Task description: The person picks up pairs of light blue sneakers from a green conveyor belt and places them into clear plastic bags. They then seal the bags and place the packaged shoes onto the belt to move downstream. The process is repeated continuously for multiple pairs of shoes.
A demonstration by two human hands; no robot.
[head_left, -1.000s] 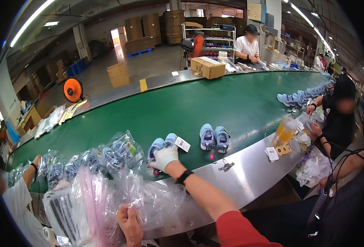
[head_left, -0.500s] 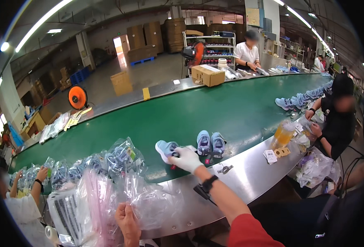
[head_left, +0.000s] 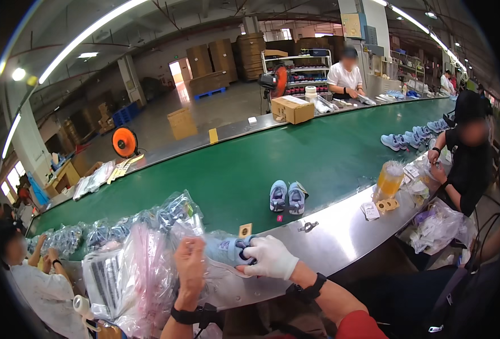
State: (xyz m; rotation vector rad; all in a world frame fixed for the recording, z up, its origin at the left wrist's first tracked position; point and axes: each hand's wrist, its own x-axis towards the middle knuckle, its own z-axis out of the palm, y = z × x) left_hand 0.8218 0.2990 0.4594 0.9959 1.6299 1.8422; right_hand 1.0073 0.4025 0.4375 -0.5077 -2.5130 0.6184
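My right hand (head_left: 272,257), in a white glove, grips a light blue sneaker (head_left: 223,248) by its collar, over the metal edge of the line. The sneaker's toe points left, toward my bare left hand (head_left: 190,263). The left fingers are pinched on a clear plastic bag (head_left: 207,282), which spreads around and below the shoe. How far the toe sits inside the bag is hard to tell. A tan hang tag (head_left: 245,230) shows just above the sneaker. Beyond my right hand, a pair of light blue sneakers (head_left: 278,196) stands on the green conveyor belt (head_left: 227,169).
At left lie a stack of clear and pinkish bags (head_left: 139,271) and several bagged shoes (head_left: 176,209). Loose labels (head_left: 369,211) and a yellow container (head_left: 390,179) are at right. Co-workers sit on both sides, and another person (head_left: 345,76) works across the belt.
My right hand has brought a sneaker from the belt back toward me and left, to the bag. My left hand has risen with the bag. The view has shifted slightly.
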